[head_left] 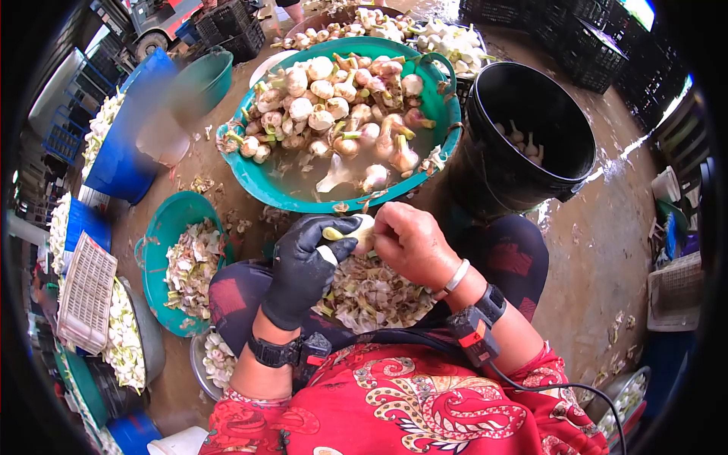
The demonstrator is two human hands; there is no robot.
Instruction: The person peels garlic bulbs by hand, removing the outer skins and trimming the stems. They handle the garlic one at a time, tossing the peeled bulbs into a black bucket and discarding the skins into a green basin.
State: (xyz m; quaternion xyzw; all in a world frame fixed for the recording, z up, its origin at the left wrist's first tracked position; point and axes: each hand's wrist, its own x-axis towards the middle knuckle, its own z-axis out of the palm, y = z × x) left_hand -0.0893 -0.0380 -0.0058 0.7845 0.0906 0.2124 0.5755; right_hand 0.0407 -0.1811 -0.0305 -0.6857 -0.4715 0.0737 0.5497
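A garlic bulb (364, 233) with a short green stem is gripped by my left hand (296, 269), which wears a black glove. Its fingers and thumb close around the stem end. Beneath that thumb shows a small pale thing (327, 255) I cannot make out. My bare right hand (421, 246) is curled, its fingertips pressed to the bulb's right side and partly hidden. Below both hands, between my knees, lies a heap of garlic skins (371, 296). Just ahead, a green tub (284, 199) holds cloudy water and many unpeeled garlic bulbs (322, 89).
A black bucket (485, 167) with a few bulbs inside stands at the right. To the left are a green basin (158, 227) of skins, a metal bowl (199, 360) of garlic and a beige crate (89, 296). Black crates (595, 57) are stacked at the back right.
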